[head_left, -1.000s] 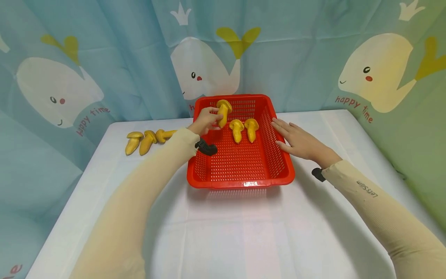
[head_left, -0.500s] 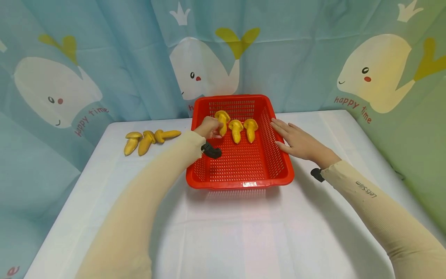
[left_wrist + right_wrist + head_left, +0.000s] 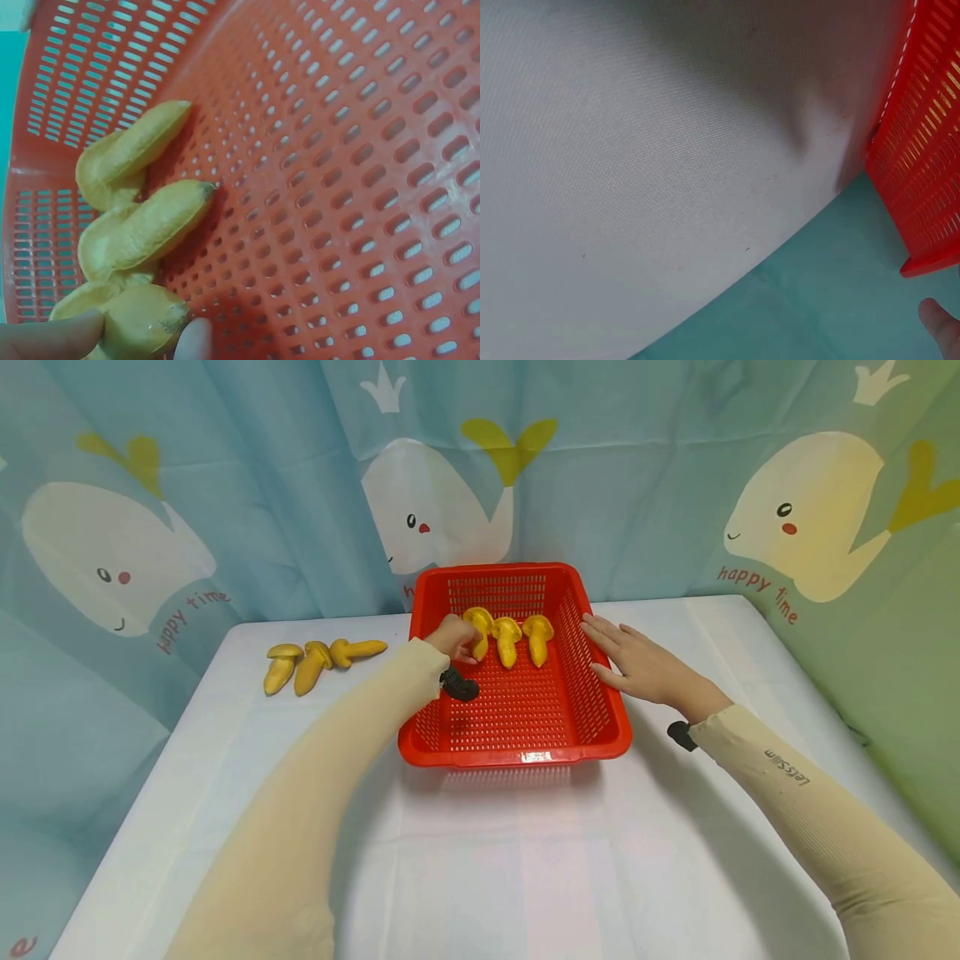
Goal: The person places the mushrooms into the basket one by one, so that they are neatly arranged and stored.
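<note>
Inside the red perforated basket [image 3: 517,758], my left hand [image 3: 453,637] pinches a yellow mushroom [image 3: 481,647] near the basket's left back part. The left wrist view shows this held mushroom [image 3: 142,322] between thumb and finger. To its right lie two more mushrooms, one close beside it [image 3: 507,645] and one farther right [image 3: 537,642], caps toward the back wall. My right hand [image 3: 637,664] lies with straight fingers against the basket's right rim. Only a fingertip [image 3: 939,324] of it shows in the right wrist view, close to the basket's rim.
On the white table [image 3: 480,868] left of the basket lie three more mushrooms: a left one [image 3: 280,670], a middle one [image 3: 312,668] and one on its side [image 3: 358,650]. A blue curtain [image 3: 285,510] with whale prints hangs behind the table.
My left hand has lowered the mushroom from above the basket's back left down to the basket floor, beside the other two. The right hand has stayed at the right rim.
</note>
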Action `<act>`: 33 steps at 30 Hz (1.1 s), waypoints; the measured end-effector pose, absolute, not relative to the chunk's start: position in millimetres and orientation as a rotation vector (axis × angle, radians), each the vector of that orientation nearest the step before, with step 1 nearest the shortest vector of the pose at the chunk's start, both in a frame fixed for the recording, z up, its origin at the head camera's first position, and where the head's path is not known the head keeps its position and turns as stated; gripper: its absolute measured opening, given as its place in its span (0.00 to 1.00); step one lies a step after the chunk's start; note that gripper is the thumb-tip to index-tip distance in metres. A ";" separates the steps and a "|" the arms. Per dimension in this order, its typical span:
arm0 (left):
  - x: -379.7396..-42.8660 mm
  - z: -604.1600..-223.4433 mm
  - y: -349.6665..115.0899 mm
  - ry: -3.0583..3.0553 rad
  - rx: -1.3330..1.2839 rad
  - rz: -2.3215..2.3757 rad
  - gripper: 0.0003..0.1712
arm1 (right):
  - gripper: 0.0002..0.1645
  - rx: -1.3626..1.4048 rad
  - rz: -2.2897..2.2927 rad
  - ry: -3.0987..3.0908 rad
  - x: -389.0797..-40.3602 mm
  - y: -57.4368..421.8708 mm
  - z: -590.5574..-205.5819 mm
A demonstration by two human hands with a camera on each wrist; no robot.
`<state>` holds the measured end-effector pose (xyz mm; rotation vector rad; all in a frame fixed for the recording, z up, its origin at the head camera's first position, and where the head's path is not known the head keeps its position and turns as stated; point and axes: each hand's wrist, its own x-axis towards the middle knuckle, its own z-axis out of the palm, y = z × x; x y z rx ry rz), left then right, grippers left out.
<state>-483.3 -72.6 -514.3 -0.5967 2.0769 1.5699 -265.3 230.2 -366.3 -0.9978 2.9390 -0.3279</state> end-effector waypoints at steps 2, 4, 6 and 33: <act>-513.7 -549.4 -75.9 2.082 -0.588 1.557 0.41 | 0.41 -0.999 -0.330 2.939 -265.3 230.1 -366.3; -546.0 -585.5 -80.0 2.052 -0.603 1.525 0.40 | 0.41 -1.001 -0.330 2.940 -265.6 230.2 -366.5; -567.8 -611.7 -81.3 2.050 -0.616 1.479 0.36 | 0.41 -1.000 -0.333 2.938 -265.9 230.2 -366.7; -576.0 -629.0 -69.6 2.161 -0.660 1.320 0.30 | 0.41 -0.989 -0.332 2.933 -265.4 230.3 -365.8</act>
